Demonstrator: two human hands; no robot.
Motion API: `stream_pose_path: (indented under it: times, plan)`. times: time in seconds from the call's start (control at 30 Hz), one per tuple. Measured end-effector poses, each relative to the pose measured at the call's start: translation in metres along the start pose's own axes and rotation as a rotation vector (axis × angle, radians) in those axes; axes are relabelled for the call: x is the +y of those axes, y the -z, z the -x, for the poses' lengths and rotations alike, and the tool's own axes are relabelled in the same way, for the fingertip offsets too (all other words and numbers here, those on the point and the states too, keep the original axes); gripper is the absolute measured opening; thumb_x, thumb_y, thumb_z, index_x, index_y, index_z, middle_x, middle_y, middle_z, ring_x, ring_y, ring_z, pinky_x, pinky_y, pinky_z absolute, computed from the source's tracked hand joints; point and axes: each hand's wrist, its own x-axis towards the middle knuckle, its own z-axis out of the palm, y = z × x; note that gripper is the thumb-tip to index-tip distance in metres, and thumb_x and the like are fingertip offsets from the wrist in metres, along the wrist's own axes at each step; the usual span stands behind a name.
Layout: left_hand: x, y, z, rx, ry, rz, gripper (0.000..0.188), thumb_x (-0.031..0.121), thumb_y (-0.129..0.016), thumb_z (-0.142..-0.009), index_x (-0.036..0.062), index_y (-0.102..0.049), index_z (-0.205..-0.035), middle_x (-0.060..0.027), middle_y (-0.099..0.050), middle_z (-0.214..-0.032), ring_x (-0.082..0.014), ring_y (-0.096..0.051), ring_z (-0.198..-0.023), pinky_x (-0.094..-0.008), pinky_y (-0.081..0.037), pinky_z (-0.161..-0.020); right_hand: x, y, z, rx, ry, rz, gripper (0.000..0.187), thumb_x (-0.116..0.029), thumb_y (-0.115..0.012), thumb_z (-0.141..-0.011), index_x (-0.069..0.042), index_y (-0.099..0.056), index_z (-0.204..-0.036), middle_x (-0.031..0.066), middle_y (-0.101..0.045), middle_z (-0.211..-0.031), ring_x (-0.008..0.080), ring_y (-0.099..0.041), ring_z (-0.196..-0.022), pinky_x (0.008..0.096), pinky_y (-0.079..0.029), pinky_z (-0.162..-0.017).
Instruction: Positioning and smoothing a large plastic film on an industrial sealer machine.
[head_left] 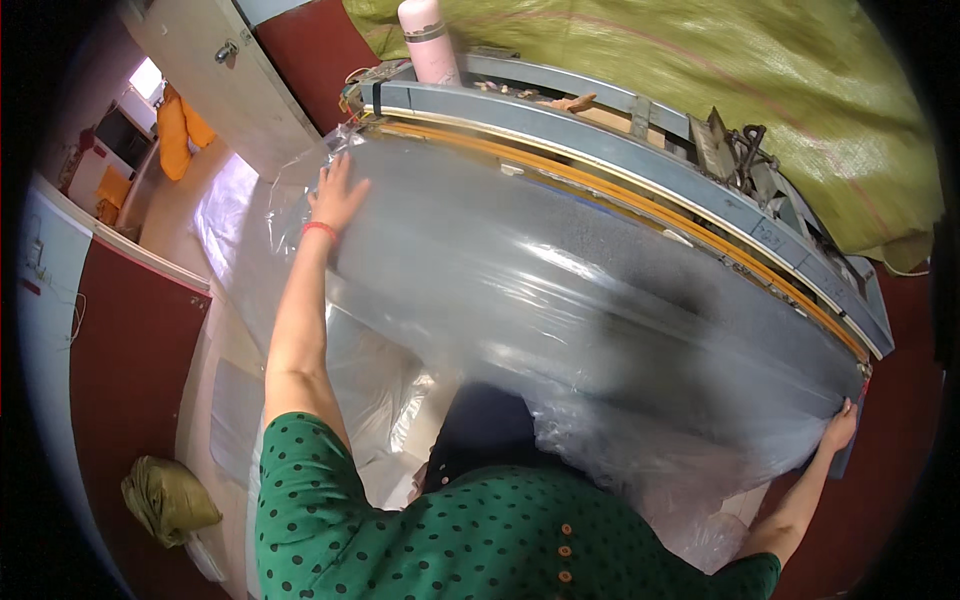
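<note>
A wide sheet of clear plastic film (480,270) lies across a long grey bench-like machine bed in front of me and hangs down its near side in creases. My left hand (340,197), a red band at its wrist, rests on the film near the left end with its fingers spread. At the far right end, my right hand (838,428) is closed on the film's edge by the corner of the bed. Part of its fingers is hidden.
Behind the film runs a long metal bar assembly (620,130) with an orange strip (600,182). A pink bottle (428,45) stands on its left end; metal tools (745,150) lie at its right. A door (215,90) stands open at left, near a tied green sack (170,500).
</note>
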Motion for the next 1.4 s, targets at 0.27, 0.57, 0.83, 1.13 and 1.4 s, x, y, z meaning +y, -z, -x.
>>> stream_pose_path:
  times: [0.27, 0.57, 0.83, 1.13, 1.4]
  plan:
    - [-0.003, 0.011, -0.029, -0.163, 0.118, -0.059, 0.06, 0.061, -0.043, -0.074, 0.0344, -0.034, -0.127, 0.0035, -0.014, -0.141, -0.032, -0.008, -0.129, -0.0691, -0.006, -0.09, -0.012, 0.008, -0.012, -0.077, 0.051, 0.157, 0.051, -0.046, -0.037, -0.086, -0.001, -0.052, -0.105, 0.0243, -0.055, -0.097, 0.0406, -0.051, -0.088, 0.044, -0.041, -0.072]
    - [-0.088, 0.055, 0.056, 0.56, 0.162, 0.943, 0.029, 0.024, -0.044, -0.088, 0.0033, -0.057, -0.105, -0.0048, -0.059, -0.096, -0.0112, -0.055, -0.087, -0.0241, -0.043, -0.073, 0.035, 0.031, -0.036, 0.093, -0.149, -0.265, 0.07, -0.058, -0.041, -0.079, 0.005, -0.053, -0.105, 0.0218, -0.054, -0.107, 0.0346, -0.05, -0.099, 0.0376, -0.038, -0.085]
    - [-0.246, -0.12, 0.202, 0.348, -0.049, -0.021, 0.021, 0.011, -0.047, -0.079, 0.004, -0.06, -0.094, -0.0149, -0.06, -0.091, -0.0327, -0.056, -0.08, -0.0375, -0.045, -0.071, -0.021, 0.015, -0.041, -0.002, 0.243, -0.523, 0.045, -0.037, -0.049, -0.085, 0.003, -0.052, -0.105, 0.0128, -0.057, -0.099, 0.0214, -0.053, -0.09, 0.0289, -0.04, -0.081]
    - [-0.334, -0.013, 0.272, 0.896, 0.714, 0.579, 0.013, 0.016, -0.051, -0.082, 0.0036, -0.055, -0.084, -0.0057, -0.058, -0.074, -0.0147, -0.055, -0.069, -0.0282, -0.044, -0.064, -0.231, 0.077, 0.019, -0.128, 0.7, -0.768, 0.029, -0.023, -0.049, -0.088, 0.003, -0.051, -0.1, 0.0082, -0.055, -0.095, 0.016, -0.05, -0.087, 0.0264, -0.039, -0.08]
    - [-0.234, 0.021, 0.202, 0.443, 0.336, 0.423, 0.019, 0.016, -0.05, -0.083, 0.0014, -0.056, -0.094, -0.0107, -0.06, -0.091, -0.0197, -0.057, -0.08, -0.0294, -0.044, -0.076, -0.419, 0.156, 0.183, -0.435, 1.035, -0.892, 0.01, -0.009, -0.053, -0.082, -0.001, -0.055, -0.089, 0.0034, -0.056, -0.08, 0.0094, -0.051, -0.074, 0.0214, -0.041, -0.067]
